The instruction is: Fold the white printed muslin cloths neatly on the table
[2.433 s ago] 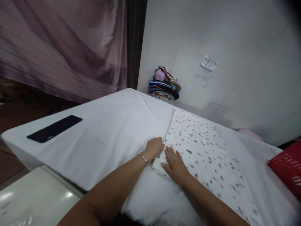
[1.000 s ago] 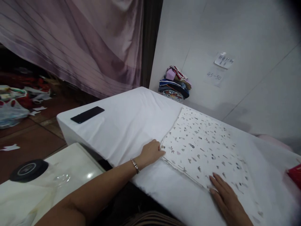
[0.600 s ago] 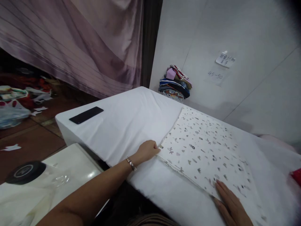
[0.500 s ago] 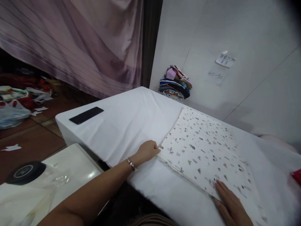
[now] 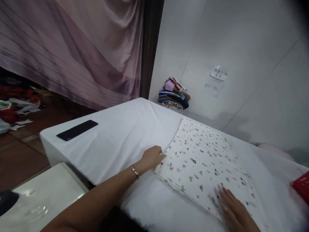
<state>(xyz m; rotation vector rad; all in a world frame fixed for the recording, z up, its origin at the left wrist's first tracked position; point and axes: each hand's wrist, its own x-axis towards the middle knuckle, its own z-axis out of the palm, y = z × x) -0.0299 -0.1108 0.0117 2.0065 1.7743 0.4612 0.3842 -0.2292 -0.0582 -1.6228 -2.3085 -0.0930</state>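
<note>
A folded white cloth with small grey and black prints [image 5: 205,161] lies flat on a table covered in white fabric [image 5: 120,135]. My left hand [image 5: 152,157], a bracelet on its wrist, has its fingers curled at the cloth's near left corner, touching its edge. My right hand [image 5: 233,209] lies flat with fingers stretched out on the cloth's near right part.
A black phone [image 5: 77,130] lies near the table's left edge. A pile of folded colourful clothes [image 5: 174,93] sits at the far corner against the white wall, below paper notes [image 5: 218,73]. A red object [image 5: 301,190] shows at the right. A white surface [image 5: 43,203] stands lower left.
My right hand slid from beside the left hand along the cloth's near edge to its right part. The left hand stayed at the corner. The view shifted slightly.
</note>
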